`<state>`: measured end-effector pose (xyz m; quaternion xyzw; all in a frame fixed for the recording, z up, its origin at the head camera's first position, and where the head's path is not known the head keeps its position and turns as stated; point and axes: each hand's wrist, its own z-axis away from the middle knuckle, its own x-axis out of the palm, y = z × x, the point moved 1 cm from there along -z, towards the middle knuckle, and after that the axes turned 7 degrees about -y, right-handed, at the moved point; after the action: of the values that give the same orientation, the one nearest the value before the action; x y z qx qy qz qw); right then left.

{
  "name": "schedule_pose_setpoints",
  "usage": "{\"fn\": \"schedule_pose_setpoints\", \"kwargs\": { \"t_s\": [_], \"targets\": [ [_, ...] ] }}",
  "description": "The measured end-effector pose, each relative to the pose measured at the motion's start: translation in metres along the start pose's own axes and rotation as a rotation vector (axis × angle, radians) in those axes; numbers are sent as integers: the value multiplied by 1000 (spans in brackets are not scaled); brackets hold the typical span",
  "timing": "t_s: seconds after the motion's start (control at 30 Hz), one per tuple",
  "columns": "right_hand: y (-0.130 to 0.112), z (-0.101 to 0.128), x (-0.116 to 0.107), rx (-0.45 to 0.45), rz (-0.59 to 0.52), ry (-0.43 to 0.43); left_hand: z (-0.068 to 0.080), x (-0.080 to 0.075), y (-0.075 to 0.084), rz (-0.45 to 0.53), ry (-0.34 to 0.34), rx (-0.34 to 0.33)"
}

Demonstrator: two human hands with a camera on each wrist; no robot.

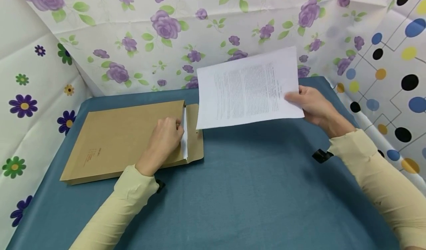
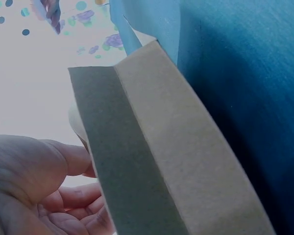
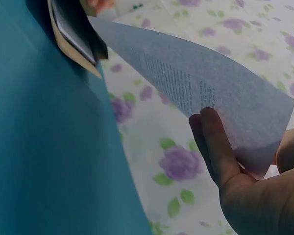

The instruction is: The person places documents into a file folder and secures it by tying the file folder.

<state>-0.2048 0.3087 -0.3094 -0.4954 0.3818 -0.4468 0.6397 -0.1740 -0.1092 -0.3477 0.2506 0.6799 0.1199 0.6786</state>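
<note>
A brown paper envelope [image 1: 126, 139] lies flat on the blue table [image 1: 249, 187] at the left, its flap [image 1: 194, 139] open toward the middle. White paper [image 1: 184, 139] shows at its mouth. My left hand [image 1: 164, 135] rests on the envelope with fingers curled over the mouth edge; the left wrist view shows the hand [image 2: 39, 186] beside the flap [image 2: 176, 147]. My right hand [image 1: 313, 104] pinches the right edge of a printed sheet [image 1: 247, 89] held above the table, just right of the envelope. In the right wrist view the thumb [image 3: 215, 147] presses on the sheet [image 3: 201, 73].
Flower-print cloth walls [image 1: 166, 39] stand at the back and left, and a dotted cloth wall [image 1: 392, 76] closes the right side. Blue table surface stretches in front of the envelope and under the sheet. A black strap [image 1: 321, 155] sits on the right wrist.
</note>
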Motion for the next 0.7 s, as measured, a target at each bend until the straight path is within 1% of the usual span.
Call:
{"fn": "schedule_pose_setpoints", "kwargs": {
  "t_s": [0.2,0.3,0.57,0.7],
  "targets": [
    [16,-2,25,34,1,-111,1,2,-1,12,-3,6],
    [23,-2,33,50,-10,-164,0,2,-1,8,-8,0],
    [36,-2,45,83,-18,-208,0,2,0,-1,-24,-28],
    [41,0,48,92,-26,-234,0,2,0,3,-21,-24]
  ]
}}
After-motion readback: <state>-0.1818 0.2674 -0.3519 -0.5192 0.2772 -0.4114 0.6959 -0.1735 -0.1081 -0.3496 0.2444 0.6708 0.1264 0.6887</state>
